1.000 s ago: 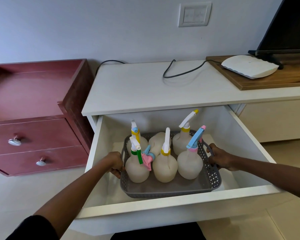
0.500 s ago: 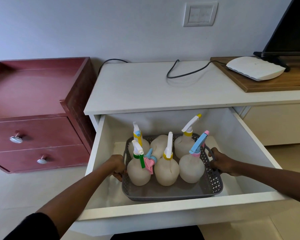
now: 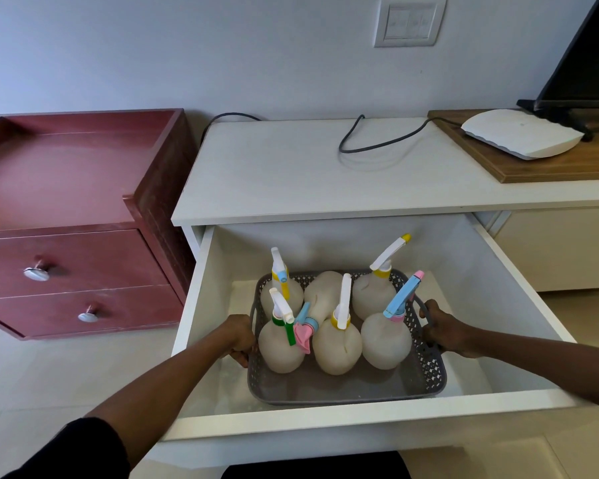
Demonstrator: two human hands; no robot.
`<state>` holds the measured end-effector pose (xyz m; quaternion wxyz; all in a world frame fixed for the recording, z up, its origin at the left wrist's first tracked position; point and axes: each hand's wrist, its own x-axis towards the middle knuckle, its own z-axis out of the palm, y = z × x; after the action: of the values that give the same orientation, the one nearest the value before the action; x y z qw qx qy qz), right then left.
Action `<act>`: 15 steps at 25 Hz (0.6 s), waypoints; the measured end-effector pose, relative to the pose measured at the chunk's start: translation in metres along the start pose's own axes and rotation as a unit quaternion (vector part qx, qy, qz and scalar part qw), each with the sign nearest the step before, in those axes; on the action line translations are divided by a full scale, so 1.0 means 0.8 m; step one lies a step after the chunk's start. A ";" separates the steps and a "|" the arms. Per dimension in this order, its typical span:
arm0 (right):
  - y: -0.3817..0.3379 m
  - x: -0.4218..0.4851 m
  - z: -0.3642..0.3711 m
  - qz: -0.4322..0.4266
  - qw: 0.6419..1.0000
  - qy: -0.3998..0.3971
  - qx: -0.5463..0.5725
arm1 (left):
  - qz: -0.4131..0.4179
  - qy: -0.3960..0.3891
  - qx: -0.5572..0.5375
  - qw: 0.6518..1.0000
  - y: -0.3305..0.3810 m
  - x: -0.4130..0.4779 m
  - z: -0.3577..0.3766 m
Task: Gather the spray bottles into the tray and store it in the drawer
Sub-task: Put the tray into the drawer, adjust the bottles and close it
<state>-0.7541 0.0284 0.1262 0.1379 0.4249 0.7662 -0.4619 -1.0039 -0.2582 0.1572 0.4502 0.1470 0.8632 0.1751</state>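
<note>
A grey perforated tray (image 3: pixel 429 371) sits inside the open white drawer (image 3: pixel 367 414), low near its floor. Several white spray bottles with coloured triggers stand in it, among them one with a green collar (image 3: pixel 279 344), one with a yellow collar (image 3: pixel 338 344) and one with a blue-pink trigger (image 3: pixel 386 340). One bottle (image 3: pixel 320 292) lies tilted in the middle. My left hand (image 3: pixel 239 335) is closed on the tray's left handle. My right hand (image 3: pixel 445 328) is closed on its right handle.
A dark red two-drawer cabinet (image 3: pixel 66 236) stands to the left. The white cabinet top (image 3: pixel 291 174) carries a black cable (image 3: pixel 377 141). A white router (image 3: pixel 519 133) lies on a wooden board (image 3: pixel 550 164) at the right, under a dark screen.
The tray, held in both hands, has sunk a little lower into the drawer. My view has shifted slightly to the left.
</note>
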 end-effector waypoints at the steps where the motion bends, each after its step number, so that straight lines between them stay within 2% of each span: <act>1: 0.001 0.002 0.001 0.004 1.000 -0.002 0.000 | 0.001 -0.004 -0.001 1.000 -0.001 -0.001 0.001; 8: -0.002 0.007 0.004 0.030 0.999 -0.027 0.002 | 0.000 -0.026 0.023 0.999 0.001 -0.004 0.000; 10: -0.013 0.002 -0.002 0.047 0.998 -0.032 -0.015 | -0.006 -0.016 0.067 0.998 0.006 -0.010 -0.009; 13: -0.046 -0.014 -0.028 0.066 0.997 0.014 -0.045 | 0.047 0.074 0.160 0.983 0.021 -0.025 -0.029; 15: -0.077 -0.037 -0.052 0.047 0.988 0.122 -0.081 | 0.100 0.154 0.172 0.968 0.031 -0.037 -0.041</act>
<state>-0.7773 0.0340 0.2026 0.0991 0.5011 0.7913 -0.3361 -1.0122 -0.2540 0.2070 0.2600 0.2789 0.9202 0.0889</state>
